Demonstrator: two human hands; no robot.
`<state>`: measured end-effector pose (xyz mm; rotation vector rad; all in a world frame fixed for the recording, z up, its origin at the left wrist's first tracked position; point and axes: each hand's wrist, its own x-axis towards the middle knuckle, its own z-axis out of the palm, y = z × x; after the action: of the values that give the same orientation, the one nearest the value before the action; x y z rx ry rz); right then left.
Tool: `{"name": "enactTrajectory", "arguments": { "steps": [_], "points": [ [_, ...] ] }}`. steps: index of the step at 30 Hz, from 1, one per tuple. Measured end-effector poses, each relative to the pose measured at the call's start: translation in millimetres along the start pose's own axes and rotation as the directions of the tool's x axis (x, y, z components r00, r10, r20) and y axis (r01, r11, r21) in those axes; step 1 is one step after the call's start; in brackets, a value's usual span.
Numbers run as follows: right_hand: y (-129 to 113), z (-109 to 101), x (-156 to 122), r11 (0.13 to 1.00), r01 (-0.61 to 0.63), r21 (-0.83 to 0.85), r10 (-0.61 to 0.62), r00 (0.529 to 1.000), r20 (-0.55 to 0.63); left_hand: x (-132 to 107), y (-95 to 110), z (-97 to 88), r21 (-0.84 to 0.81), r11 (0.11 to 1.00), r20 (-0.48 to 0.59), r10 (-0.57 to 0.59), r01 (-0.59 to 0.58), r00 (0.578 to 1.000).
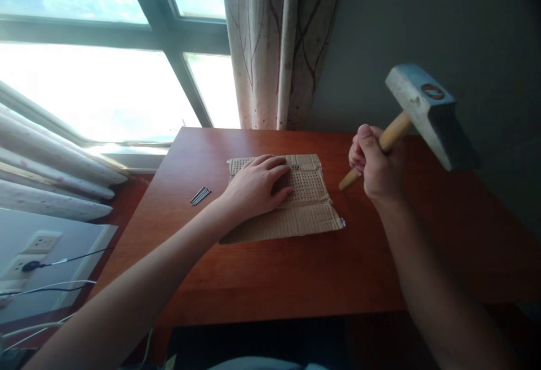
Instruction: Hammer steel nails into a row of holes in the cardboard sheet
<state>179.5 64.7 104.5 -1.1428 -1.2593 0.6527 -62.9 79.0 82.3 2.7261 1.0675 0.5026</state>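
Observation:
My right hand (376,161) is wrapped round the wooden handle of a hammer (422,105), raised above the right side of the table. The hammer's steel head points up and to the right. My left hand (262,184) lies flat with fingers stretched over a piece of cardboard (291,220). Rows of small holes cover the cardboard's upper part. Near its far edge, several small metal tips (296,166) show just beyond my left fingers. Several loose nails (200,195) lie in a small bunch on the table, left of the cardboard.
The reddish-brown wooden table (253,280) stands against a dark wall. A bright window (101,88) and a patterned curtain (266,48) are behind it. At the lower left, a wall socket (42,242) has a black plug and cables.

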Motion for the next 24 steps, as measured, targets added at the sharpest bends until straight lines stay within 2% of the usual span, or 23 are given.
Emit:
{"name": "enactTrajectory", "arguments": {
  "steps": [8, 10, 12, 15, 17, 19, 22, 24],
  "points": [
    [21.2, 2.1, -4.1, 0.997, -0.018, 0.080, 0.025, 0.996, -0.091, 0.5, -0.7, -4.4, -0.008, 1.000, -0.004, 0.005, -0.005, 1.000],
    [23.9, -0.6, -3.2, 0.996, 0.007, 0.087, 0.001, 0.995, -0.097, -2.6, -7.9, -9.7, -0.053, 0.999, -0.061, -0.002, -0.001, 0.998],
    [25.6, -3.5, -1.4, 0.995, 0.031, 0.094, -0.023, 0.996, -0.091, -12.0, -20.0, -16.3, -0.119, 0.992, -0.173, -0.070, 0.050, 0.982],
    [26.9, -7.4, 0.7, 0.994, 0.000, 0.105, 0.004, 0.999, -0.042, -41.2, -44.8, -23.1, -0.218, 0.949, -0.319, -0.290, 0.228, 0.902],
    [27.3, -9.0, 0.4, 0.992, -0.035, 0.125, 0.036, 0.999, -0.011, -68.2, -61.6, -23.2, -0.256, 0.879, -0.315, -0.470, 0.403, 0.825],
    [27.6, -9.8, -1.2, 0.987, -0.036, 0.157, 0.039, 0.999, -0.011, -95.9, -75.0, -20.0, -0.230, 0.803, -0.283, -0.596, 0.550, 0.752],
    [28.0, -10.4, -4.3, 0.982, -0.005, 0.189, 0.014, 0.999, -0.046, -128.5, -83.9, -13.3, -0.111, 0.740, -0.235, -0.668, 0.663, 0.706],
    [28.4, -11.4, -5.8, 0.985, 0.005, 0.174, 0.007, 0.998, -0.066, -140.7, -82.0, -10.0, -0.020, 0.723, -0.207, -0.679, 0.691, 0.705]
  ]
}}
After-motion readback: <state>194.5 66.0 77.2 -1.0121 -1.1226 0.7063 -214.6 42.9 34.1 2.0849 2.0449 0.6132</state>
